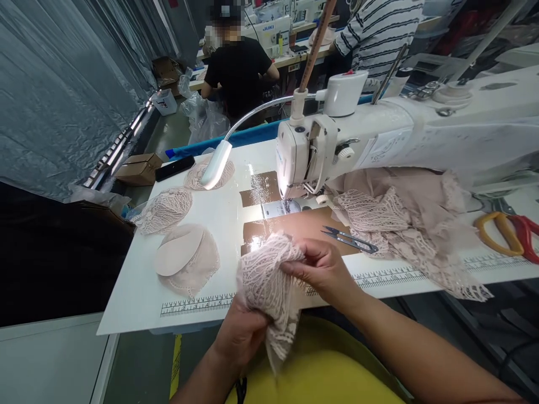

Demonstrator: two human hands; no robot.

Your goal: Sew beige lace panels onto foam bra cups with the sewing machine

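A piece of pale pink lace fabric (269, 275) is held up over the front edge of the sewing table. My left hand (244, 328) is closed on its lower left part, with some fingers hidden beneath the cloth. At its upper right edge, my right hand (324, 272) pinches the lace between thumb and fingers. Just beyond my right hand lie thread snips (350, 239) on a brown patch (295, 224) of the table. The sewing machine's head (295, 157) stands behind the lace, its needle area lit.
Lace cup pieces (168, 210) and an oval pad (179, 252) on fabric lie at left, near a black phone (175, 168). More lace fabric (404, 213) is heaped at right beside orange-and-red-handled scissors (501, 233). A lamp (217, 163) overhangs the table. Two people sit beyond.
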